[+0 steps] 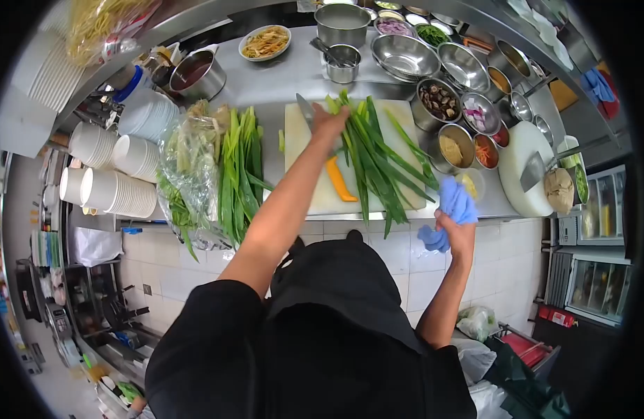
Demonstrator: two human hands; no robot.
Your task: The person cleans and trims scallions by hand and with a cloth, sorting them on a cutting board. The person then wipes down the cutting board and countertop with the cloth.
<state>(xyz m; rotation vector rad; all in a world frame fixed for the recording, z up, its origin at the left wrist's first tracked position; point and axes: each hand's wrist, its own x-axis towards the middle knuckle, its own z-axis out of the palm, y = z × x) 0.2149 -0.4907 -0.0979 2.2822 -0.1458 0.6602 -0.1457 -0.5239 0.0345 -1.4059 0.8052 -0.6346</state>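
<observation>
My left hand [330,122] is closed around the upper ends of a bunch of spring onions [378,157], which lies spread across the white cutting board [315,199]. Beneath my left forearm lies a knife with a yellow handle [341,180]; its blade tip shows beyond the wrist and its middle is hidden. My right hand [459,234] grips a crumpled blue cloth [456,206] at the counter's front edge, just right of the board. A second bunch of spring onions [239,167] rests left of the board, beside leafy greens in a clear plastic bag [189,164].
Metal pots with mushrooms [438,99], chopped onion [481,115] and carrot strips [485,151] stand to the right. Farther right is a round white chopping block [521,167] with a cleaver [533,171]. Stacked white bowls [119,192] line the left. A steel shelf overhangs the back.
</observation>
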